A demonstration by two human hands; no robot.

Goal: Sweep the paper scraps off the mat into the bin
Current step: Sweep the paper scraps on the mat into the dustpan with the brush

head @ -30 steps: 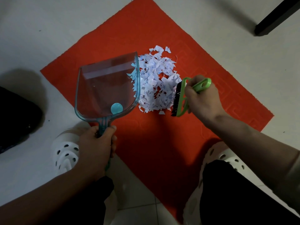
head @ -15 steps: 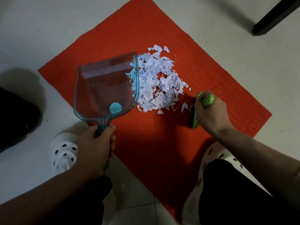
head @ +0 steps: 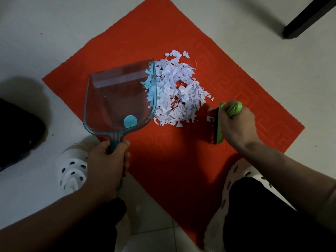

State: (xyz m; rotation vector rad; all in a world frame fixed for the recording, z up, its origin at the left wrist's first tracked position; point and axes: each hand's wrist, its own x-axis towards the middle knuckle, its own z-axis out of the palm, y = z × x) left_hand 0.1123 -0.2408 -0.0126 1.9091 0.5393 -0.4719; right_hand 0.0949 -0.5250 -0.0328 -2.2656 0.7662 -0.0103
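Left hand (head: 107, 164) grips dustpan (head: 120, 99) handle left of paper scraps (head: 176, 91); right hand (head: 236, 124) clutches green brush (head: 221, 124) right of them to push scraps in.

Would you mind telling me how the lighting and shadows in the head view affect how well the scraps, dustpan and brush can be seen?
Head view: dim overall, with the person's shadow darkening the near red mat; the paper scraps stay bright and sharp; the clear dustpan tints the scraps behind its edge; the brush bristles merge into shadow.

Brush handle (head: 234, 109) — mostly inside right grip (head: 236, 124)
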